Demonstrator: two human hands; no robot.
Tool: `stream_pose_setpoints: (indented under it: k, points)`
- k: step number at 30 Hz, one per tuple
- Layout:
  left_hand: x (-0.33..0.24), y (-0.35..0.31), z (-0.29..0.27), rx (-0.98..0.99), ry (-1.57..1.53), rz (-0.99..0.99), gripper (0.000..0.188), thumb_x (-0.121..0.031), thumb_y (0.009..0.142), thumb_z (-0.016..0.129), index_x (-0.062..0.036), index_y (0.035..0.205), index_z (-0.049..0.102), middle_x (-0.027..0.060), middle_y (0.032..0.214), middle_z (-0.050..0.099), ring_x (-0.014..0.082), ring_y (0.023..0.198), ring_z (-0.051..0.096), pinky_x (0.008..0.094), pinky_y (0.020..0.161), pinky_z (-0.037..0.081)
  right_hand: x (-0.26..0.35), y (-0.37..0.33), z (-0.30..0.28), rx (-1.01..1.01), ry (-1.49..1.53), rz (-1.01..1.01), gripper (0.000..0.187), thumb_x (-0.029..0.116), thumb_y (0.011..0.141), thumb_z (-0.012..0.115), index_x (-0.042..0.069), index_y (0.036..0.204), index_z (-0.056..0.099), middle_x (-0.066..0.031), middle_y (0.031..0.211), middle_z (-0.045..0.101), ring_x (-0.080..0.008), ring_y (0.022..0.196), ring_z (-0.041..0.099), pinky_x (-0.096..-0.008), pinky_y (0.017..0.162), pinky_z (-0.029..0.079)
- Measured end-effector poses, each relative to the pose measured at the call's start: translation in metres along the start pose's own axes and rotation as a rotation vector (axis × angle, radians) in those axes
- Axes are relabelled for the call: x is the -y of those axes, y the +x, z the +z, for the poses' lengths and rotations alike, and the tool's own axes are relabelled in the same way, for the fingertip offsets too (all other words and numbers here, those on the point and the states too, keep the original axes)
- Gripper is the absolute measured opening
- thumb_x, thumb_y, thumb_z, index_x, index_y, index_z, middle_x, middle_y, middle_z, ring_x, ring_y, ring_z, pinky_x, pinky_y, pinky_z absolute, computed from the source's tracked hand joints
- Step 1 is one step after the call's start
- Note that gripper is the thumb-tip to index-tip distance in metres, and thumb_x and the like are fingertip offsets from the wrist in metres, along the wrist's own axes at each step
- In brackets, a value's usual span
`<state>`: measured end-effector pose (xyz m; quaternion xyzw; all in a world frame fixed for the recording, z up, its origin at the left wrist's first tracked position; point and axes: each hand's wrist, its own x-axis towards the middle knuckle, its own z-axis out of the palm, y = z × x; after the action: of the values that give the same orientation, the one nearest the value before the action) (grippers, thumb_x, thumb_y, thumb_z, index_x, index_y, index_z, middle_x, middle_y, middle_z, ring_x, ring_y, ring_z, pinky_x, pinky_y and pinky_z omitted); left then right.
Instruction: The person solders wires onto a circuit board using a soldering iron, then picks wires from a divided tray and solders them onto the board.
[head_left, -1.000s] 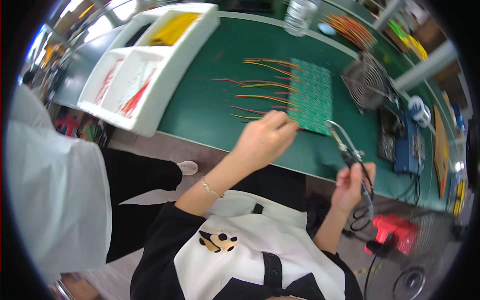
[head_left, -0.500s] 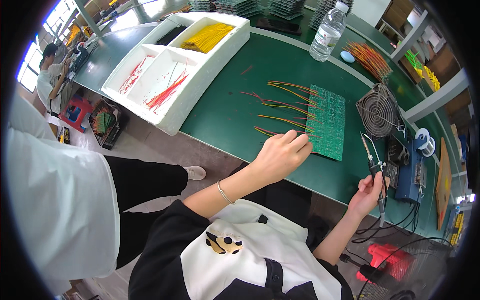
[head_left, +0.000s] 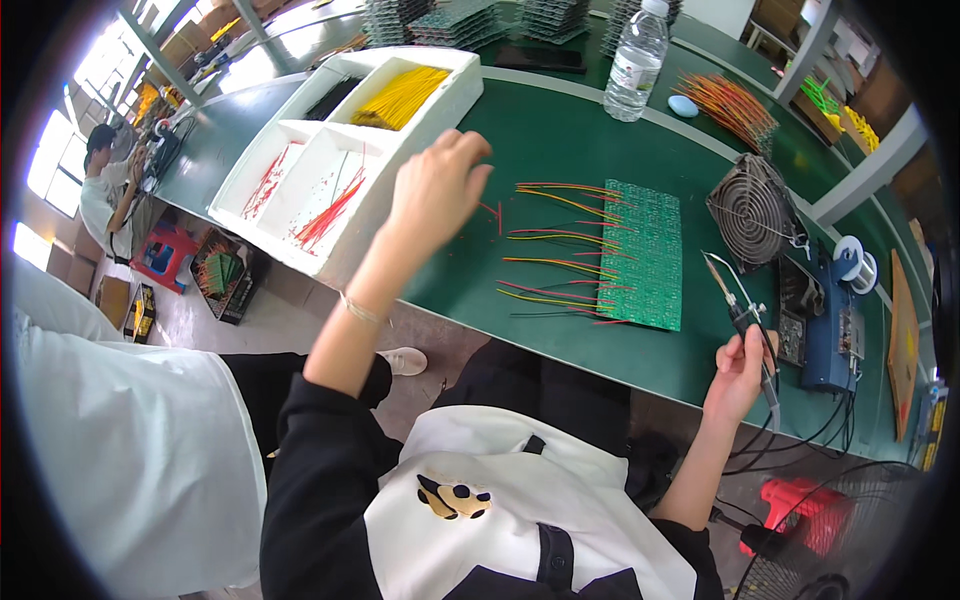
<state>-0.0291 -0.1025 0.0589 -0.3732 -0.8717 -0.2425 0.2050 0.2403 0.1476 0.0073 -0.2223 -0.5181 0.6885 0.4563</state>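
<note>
Left hand (head_left: 434, 192): compared with half a second ago, it has left the near-left corner of the green circuit board (head_left: 650, 255) and is now beside the white foam tray (head_left: 457, 95), overlapping the tray's long right wall in this view. Contact with the tray cannot be judged. Fingers are partly curled, thumb set apart; cannot tell whether anything is pinched between them.

Right hand (head_left: 738, 375): holds the soldering iron (head_left: 741, 312) in a closed grip, tip pointing up and away, right of the board and apart from it. Grip matches the earlier frame.

Circuit board: flat on the green table (head_left: 560, 120), between the hands. Red and yellow wires (head_left: 555, 264) extend leftward from its left edge in several groups. The near-left corner, covered by the left hand earlier, is now exposed; the nearest group lies in plain sight, with a dark strand below it.

Tray contents: yellow wires (head_left: 402, 98) in the far-right compartment, black wires (head_left: 333, 98) far left, red wires (head_left: 330, 215) near right.

Surroundings: fan (head_left: 750, 212) to the right of the board, solder spool (head_left: 853, 265) further right, water bottle (head_left: 637, 68) beyond the board. The whole view is slightly shifted.
</note>
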Motion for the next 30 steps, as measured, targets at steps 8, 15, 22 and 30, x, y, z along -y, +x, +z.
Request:
stream_pose_setpoints:
  k: [8,15,22,30]
  points:
    - [0.053,0.038,0.057,0.297,0.301,-0.078,0.017,-0.015,0.080,0.053,-0.0006,0.089,0.057,0.0200,0.091,0.061,0.0357,0.082,0.062,0.0456,0.070,0.050,0.000,0.001,0.002,0.040,0.015,0.024,0.015,0.011,0.088,0.056,0.008,0.078,0.045,-0.0022,0.059,0.047,-0.0057,0.046,0.038,-0.0188,0.041,0.029]
    - [0.058,0.037,0.073,0.189,0.321,0.024,0.007,-0.007,0.079,0.051,-0.0025,0.084,0.053,0.0176,0.084,0.059,0.0348,0.075,0.060,0.0448,0.066,0.048,0.004,0.007,-0.002,0.068,0.003,0.037,0.014,0.010,0.087,0.056,0.008,0.079,0.045,-0.0030,0.057,0.047,-0.0072,0.046,0.041,-0.0200,0.042,0.030]
    - [0.066,0.022,0.066,0.065,0.161,-0.025,0.005,-0.008,0.081,0.050,-0.0060,0.083,0.054,0.0162,0.081,0.058,0.0341,0.077,0.058,0.0431,0.068,0.047,-0.006,0.006,0.006,0.056,0.001,0.029,0.015,0.011,0.087,0.057,0.009,0.078,0.045,0.0001,0.058,0.044,-0.0049,0.047,0.038,-0.0187,0.039,0.026]
    - [0.038,0.001,0.029,-0.066,0.046,-0.025,0.007,-0.008,0.080,0.054,-0.0057,0.086,0.057,0.0130,0.081,0.057,0.0319,0.072,0.060,0.0406,0.063,0.048,-0.014,0.003,-0.019,-0.075,0.143,-0.002,0.008,0.014,0.091,0.052,0.007,0.086,0.054,-0.0008,0.065,0.050,-0.0033,0.055,0.043,-0.0173,0.045,0.031]
